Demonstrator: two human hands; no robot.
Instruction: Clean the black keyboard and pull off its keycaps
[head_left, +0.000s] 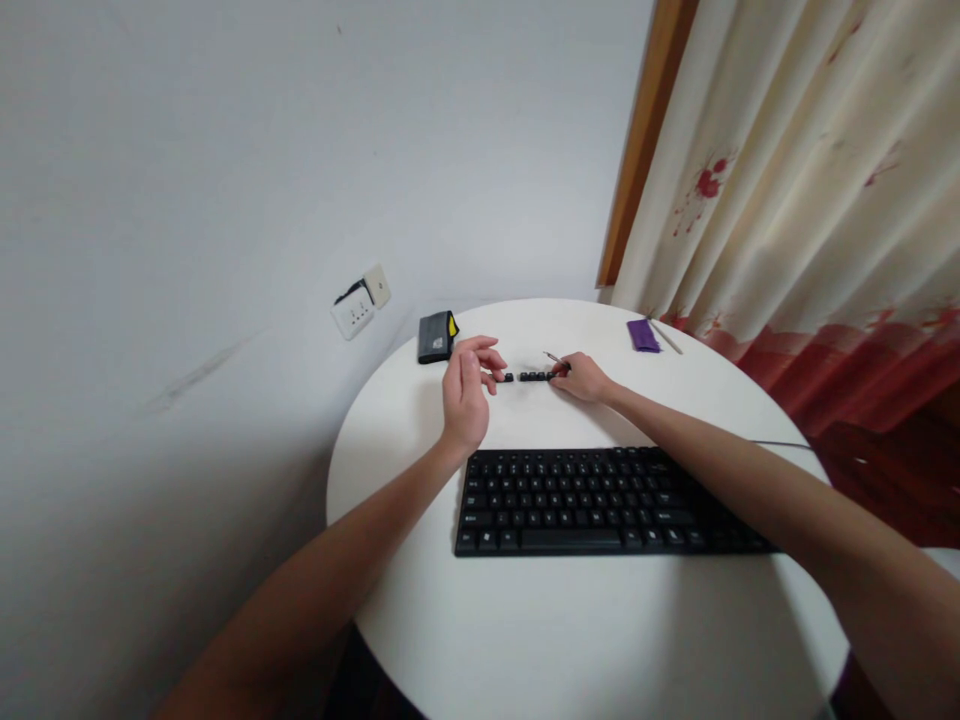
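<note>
A black keyboard (592, 500) lies on the round white table (570, 620) in front of me. Behind it, a short row of loose black keycaps (529, 376) rests on the tabletop. My left hand (466, 392) hovers just left of the row, fingers curled, fingertips near the leftmost keycap; whether it pinches one is unclear. My right hand (583, 378) sits at the right end of the row, closed around a thin metal tool (553, 358) that pokes out to the left.
A black pouch with a yellow corner (436, 336) lies at the table's back left. A purple item (643, 335) and a thin stick (666, 337) lie back right. A wall socket (361, 301), curtain (810, 200) and keyboard cable (780, 444) are around.
</note>
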